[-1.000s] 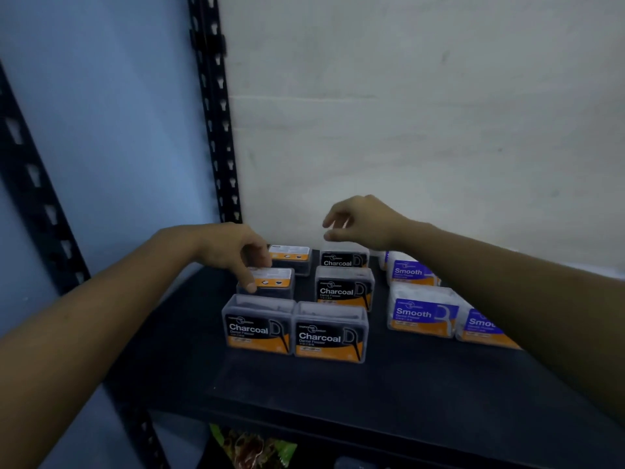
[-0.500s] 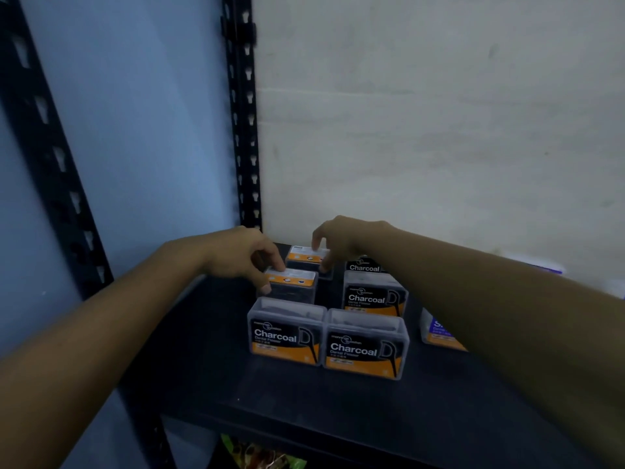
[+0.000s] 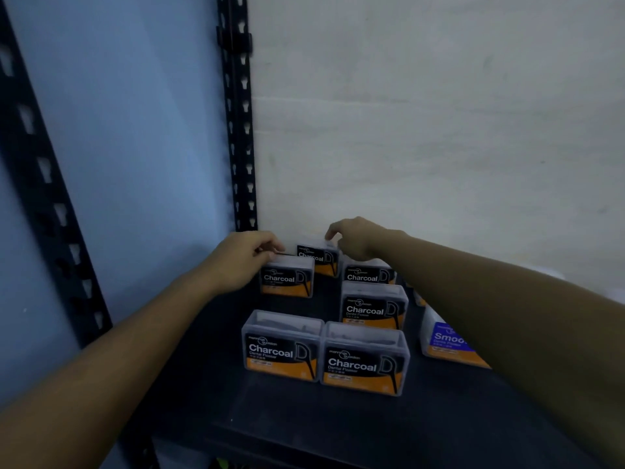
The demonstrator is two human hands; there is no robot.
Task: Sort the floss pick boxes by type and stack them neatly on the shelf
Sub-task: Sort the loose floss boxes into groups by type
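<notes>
You are facing six black-and-orange labels, each reading "Charcoal" in white: on the front-left box (image 3: 282,348), the front-right box (image 3: 365,362), the middle box (image 3: 373,308), the right rear box (image 3: 367,275), the left rear box (image 3: 287,279) and the rearmost box (image 3: 318,256). The front pair and the middle box are also showing "Dental Flosser" beneath. The purple-labelled box (image 3: 444,343) is showing only "Smoo". The smaller print everywhere is blurring out.

Bare shelf (image 3: 338,431) lies open before the front Charcoal pair (image 3: 284,350) and along its left side. A clear lane runs between the left box (image 3: 287,280) and the right column (image 3: 373,309). Post (image 3: 238,130), wall (image 3: 439,130) and back box (image 3: 316,257) close the rear. The right forearm (image 3: 490,299) covers the gap beside the Smooth box (image 3: 444,341), seemingly narrow.
</notes>
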